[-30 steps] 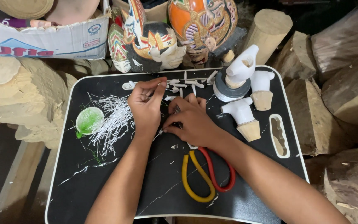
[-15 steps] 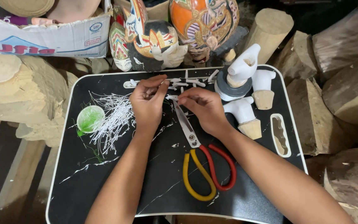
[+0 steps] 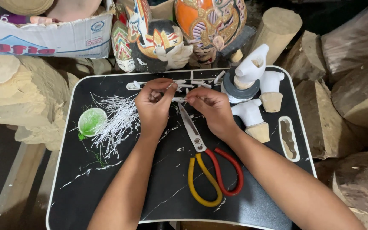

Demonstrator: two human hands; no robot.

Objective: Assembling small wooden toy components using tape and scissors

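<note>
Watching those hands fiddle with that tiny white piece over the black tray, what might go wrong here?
The left hand and right hand pinch a small white strip only by the fingertips, so it might slip and get lost among the loose white strips. The scissors lie just under the wrists, blades pointing toward the fingers; a careless reach may nick skin. The white carved pieces stand close to the right hand and may topple.

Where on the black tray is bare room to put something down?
Free: the tray near-left corner, below the white strips, and the patch between scissors and slot. Crowded: the far edge around both hands and white figures.
</note>
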